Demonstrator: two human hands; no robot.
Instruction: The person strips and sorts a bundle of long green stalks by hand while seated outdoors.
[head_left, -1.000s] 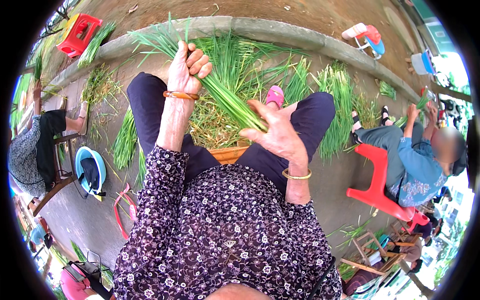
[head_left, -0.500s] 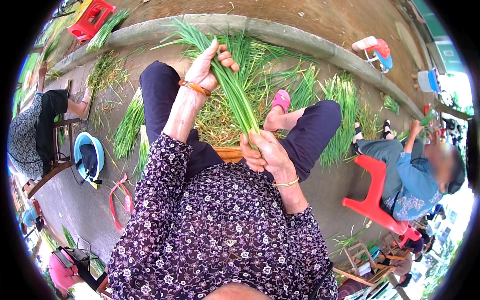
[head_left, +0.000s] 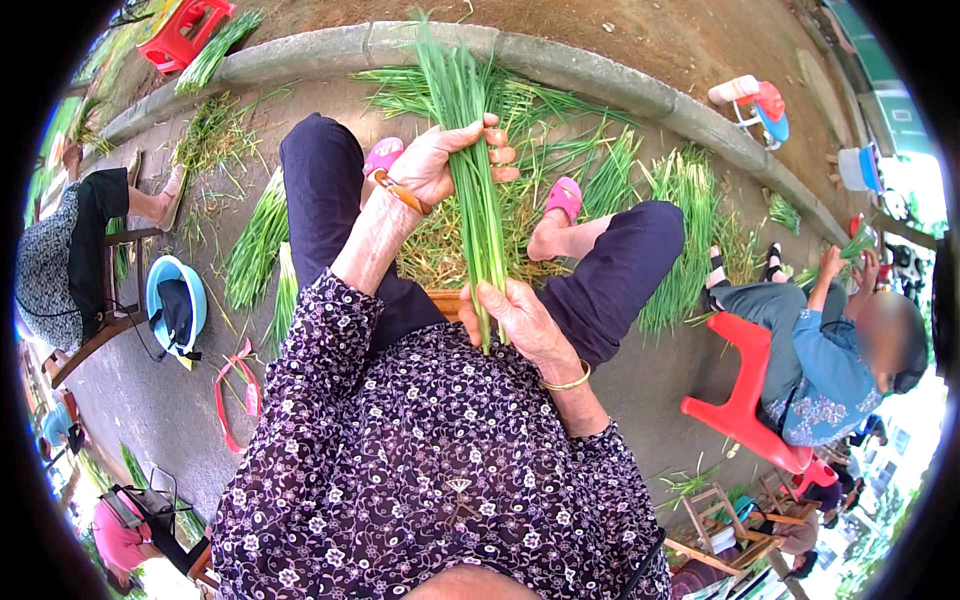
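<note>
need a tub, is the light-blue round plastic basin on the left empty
Not empty: a black item shows inside the light-blue plastic basin.

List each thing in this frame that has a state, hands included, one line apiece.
Left hand: closed around the green bunch's middle
Right hand: closed on the bunch near its pale lower ends
Green bunch: held in both hands, leafy ends pointing away
Loose stalks: strewn between the feet
Pink slippers: worn
Blue basin: upright, dark item inside
Pink strap: lying loose on the ground
</note>
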